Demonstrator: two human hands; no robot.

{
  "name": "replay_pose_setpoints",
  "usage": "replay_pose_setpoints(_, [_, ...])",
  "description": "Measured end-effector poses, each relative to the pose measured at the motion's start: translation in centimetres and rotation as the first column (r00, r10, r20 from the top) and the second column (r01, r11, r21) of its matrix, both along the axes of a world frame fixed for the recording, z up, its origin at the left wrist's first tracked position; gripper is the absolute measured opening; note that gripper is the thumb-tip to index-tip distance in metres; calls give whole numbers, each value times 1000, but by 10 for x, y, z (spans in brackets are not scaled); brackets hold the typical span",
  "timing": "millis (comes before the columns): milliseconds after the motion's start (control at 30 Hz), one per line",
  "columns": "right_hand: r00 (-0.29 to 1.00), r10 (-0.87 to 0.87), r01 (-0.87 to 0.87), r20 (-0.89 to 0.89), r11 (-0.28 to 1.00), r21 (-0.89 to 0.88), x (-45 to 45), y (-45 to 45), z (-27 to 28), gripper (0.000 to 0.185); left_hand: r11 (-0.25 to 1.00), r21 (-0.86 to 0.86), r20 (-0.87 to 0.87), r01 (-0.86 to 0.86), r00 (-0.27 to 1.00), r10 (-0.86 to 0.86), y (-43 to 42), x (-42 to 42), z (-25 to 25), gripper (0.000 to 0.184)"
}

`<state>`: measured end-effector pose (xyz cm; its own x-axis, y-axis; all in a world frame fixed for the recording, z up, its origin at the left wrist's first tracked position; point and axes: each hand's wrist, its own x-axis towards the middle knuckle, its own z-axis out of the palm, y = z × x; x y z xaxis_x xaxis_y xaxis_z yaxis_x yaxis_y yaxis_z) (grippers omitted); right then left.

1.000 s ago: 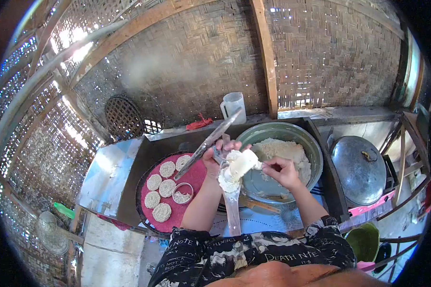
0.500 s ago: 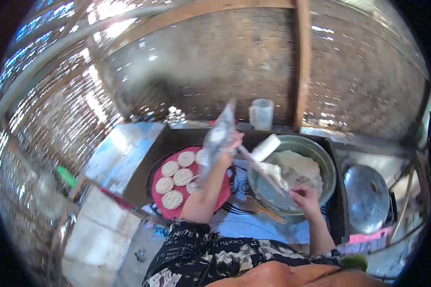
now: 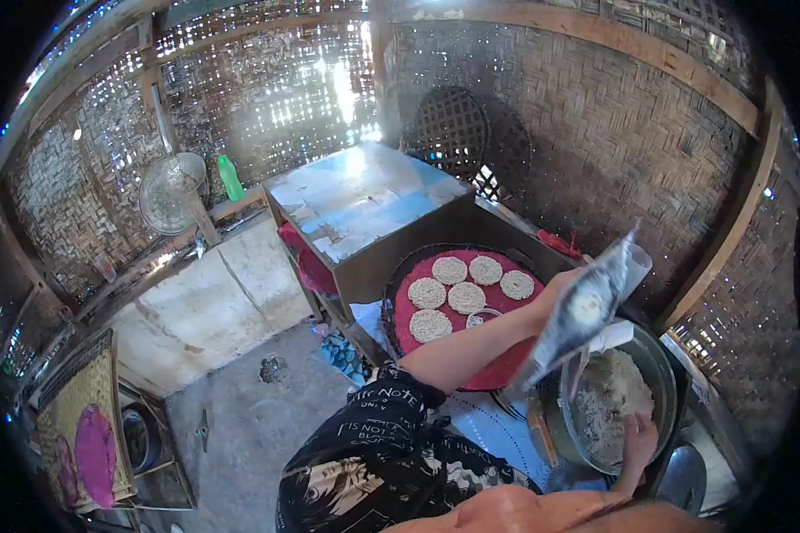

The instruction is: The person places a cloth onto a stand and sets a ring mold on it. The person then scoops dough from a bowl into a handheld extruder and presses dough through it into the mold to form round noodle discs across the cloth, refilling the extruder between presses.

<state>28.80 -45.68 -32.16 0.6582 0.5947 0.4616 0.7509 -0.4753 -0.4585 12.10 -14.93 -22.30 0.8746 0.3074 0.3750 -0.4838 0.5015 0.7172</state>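
My left hand [image 3: 556, 293] is closed on a clear plastic sheet [image 3: 587, 306], held slanted above the left side of a large bowl [image 3: 665, 355]. A pale round patch shows on the plastic; whether it is a single sheet or a bag, I cannot tell. Most of the left fingers are hidden behind it. Inside the bowl lies a whitish, crumbly dough [image 3: 627, 382]. My right hand [image 3: 638, 440] reaches into the bowl's near side, its fingers drawn together at the dough. A white block [image 3: 612, 336] shows at the bowl's far rim, partly covered by the plastic.
Several pale, textured discs [image 3: 467, 298] and a ring [image 3: 483, 316] lie on a round pink cloth [image 3: 407, 311] left of the bowl. A blue-white box top [image 3: 364, 195] stands behind. A wooden stick [image 3: 542, 431] leans by the bowl; a metal lid [image 3: 682, 480] is at right.
The view has swung left, bringing the floor and left wall in. My right hand has gone from above the bowl's near edge down to the dough. My left hand still holds the plastic.
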Motion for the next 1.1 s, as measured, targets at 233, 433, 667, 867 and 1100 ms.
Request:
replay_pose_setpoints(233, [-529, 714, 148, -460, 611, 778, -168, 107, 67, 89, 990, 77, 429, -122, 900, 78, -2, -43, 5, 43])
replay_pose_setpoints(433, [-830, 514, -5, -217, 382, 924, -181, 140, 68, 75, 797, 480, 158, -367, 930, 333, 15, -142, 7, 83])
replay_pose_setpoints(667, [76, 834, -482, -546, 510, 712, -188, 169, 125, 81, 223, 938, 106, -265, 833, 542, 21, -201, -14, 47])
replay_pose_setpoints(867, [529, 841, -845, 117, 508, 169, -190, 190, 148, 77, -2, 984, 131, -180, 709, 692, 32, -196, -24, 42])
replay_pose_setpoints(1100, [575, 799, -806, 177, 590, -47, -198, 185, 143, 80, -51, 990, 132, -135, 707, 695, 34, -178, -30, 36])
